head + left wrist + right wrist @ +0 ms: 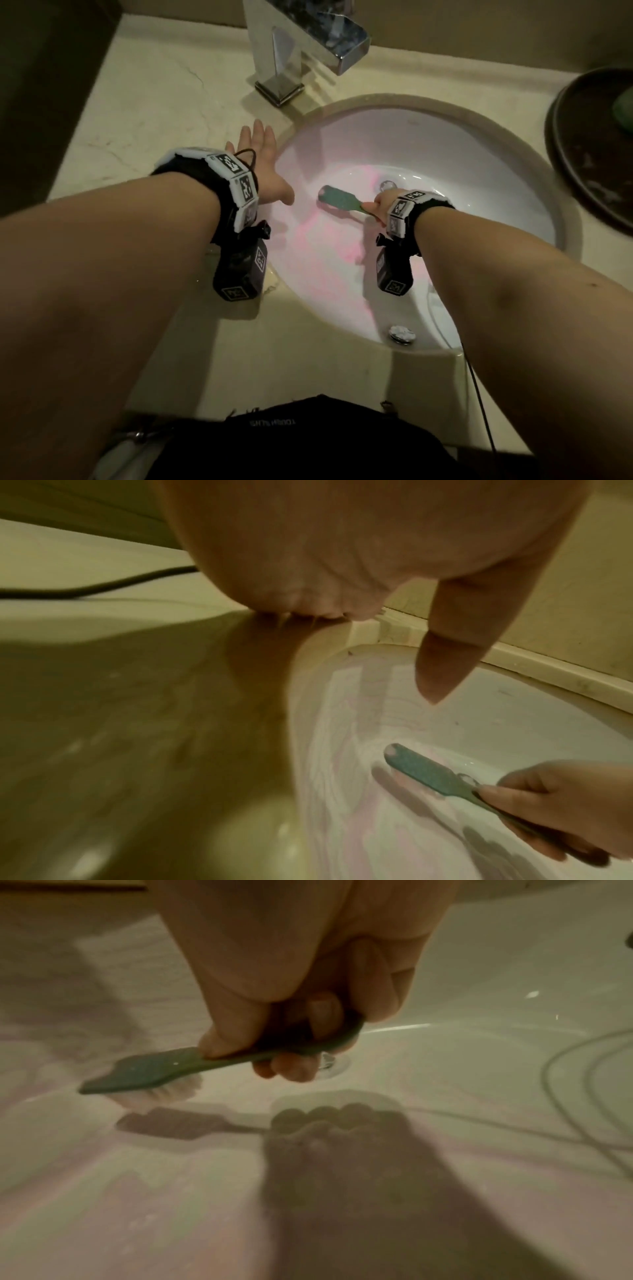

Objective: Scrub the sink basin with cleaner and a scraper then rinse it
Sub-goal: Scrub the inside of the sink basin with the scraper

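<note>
The white oval sink basin (pixel 479 178) is smeared with pink cleaner (pixel 329 246) on its left and near slopes. My right hand (pixel 382 205) grips the handle of a green scrub brush (pixel 339 200) inside the basin; its pale bristles (pixel 161 1093) press on the basin's lower left slope beside the drain (pixel 387 185). My left hand (pixel 260 161) lies flat with straight fingers on the beige counter at the basin's left rim, thumb (pixel 441 666) hanging over the bowl. The brush (pixel 431 775) and the right hand (pixel 561 807) also show in the left wrist view.
A square chrome faucet (pixel 301 48) stands behind the basin on the beige counter (pixel 144 113). A dark round tray (pixel 589 147) with a green item sits at the right. An overflow hole (pixel 401 334) is on the basin's near wall. A black cable (pixel 479 394) hangs by my right arm.
</note>
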Tool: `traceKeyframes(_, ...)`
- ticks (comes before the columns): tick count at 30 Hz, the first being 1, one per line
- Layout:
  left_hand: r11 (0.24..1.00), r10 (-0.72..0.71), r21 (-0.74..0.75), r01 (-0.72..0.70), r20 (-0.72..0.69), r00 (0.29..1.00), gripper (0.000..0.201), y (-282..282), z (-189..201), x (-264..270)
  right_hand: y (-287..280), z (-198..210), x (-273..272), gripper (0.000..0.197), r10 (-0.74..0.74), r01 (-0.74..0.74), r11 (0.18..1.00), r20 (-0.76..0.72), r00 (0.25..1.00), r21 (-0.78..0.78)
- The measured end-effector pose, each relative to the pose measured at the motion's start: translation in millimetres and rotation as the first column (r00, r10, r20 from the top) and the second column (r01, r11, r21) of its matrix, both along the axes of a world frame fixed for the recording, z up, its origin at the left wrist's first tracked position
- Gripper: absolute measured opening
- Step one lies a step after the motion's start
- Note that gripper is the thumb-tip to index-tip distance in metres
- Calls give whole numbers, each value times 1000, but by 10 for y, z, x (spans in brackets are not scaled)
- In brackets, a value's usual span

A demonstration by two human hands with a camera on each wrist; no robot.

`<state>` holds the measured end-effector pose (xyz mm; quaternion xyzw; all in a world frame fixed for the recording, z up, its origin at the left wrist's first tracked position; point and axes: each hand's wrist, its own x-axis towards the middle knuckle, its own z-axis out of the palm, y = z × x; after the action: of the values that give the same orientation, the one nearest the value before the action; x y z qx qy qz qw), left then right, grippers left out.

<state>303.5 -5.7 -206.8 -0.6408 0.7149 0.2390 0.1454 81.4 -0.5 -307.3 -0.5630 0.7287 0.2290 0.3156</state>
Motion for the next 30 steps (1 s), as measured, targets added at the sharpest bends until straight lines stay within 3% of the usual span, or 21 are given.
traceKeyframes(1,1000,17,11,-17,11,1000,109,82,-1,9,-11,-19,2,24,15,-16,1000,-20,1000,-22)
traceKeyframes(4,997,60,37,-63,58,996,110,314,-16,0,46,2,114,36,-10,17,999,151,989,-47)
traceKeyframes(6,993,97,54,-100,65,993,111,423,-34,0,72,36,204,36,101,-92,993,143,985,-70)
traceKeyframes(9,986,152,54,-155,55,987,111,535,-40,2,56,-18,291,20,287,-286,958,55,956,-30)
traceKeyframes(12,980,189,54,-192,53,981,109,640,-21,-18,131,13,296,39,422,-433,899,131,897,66)
traceKeyframes(14,976,207,59,-210,60,977,109,684,-28,-39,188,63,270,42,484,-501,858,149,862,113)
traceKeyframes(17,973,222,48,-226,77,972,111,709,-36,-66,131,58,228,41,512,-520,845,91,854,125)
traceKeyframes(20,970,233,52,-237,81,969,111,718,-42,-86,24,115,246,30,425,-431,901,83,901,60)
traceKeyframes(22,970,230,50,-236,101,968,112,717,-54,-90,-36,129,285,31,559,-556,827,-13,829,80)
traceKeyframes(23,971,226,48,-233,111,968,112,715,-58,-94,-35,100,293,21,593,-584,803,-66,802,121)
traceKeyframes(24,972,222,49,-229,115,968,112,718,-61,-101,-24,34,281,10,592,-584,804,-73,802,110)
traceKeyframes(26,973,219,54,-226,111,969,112,720,-63,-113,21,35,248,18,519,-517,854,-25,854,63)
traceKeyframes(28,972,223,56,-229,105,969,111,715,-56,-111,68,167,209,14,347,-350,937,120,930,-2)
traceKeyframes(30,970,232,50,-237,95,968,108,711,-54,-97,87,346,171,22,208,-196,978,253,945,-70)
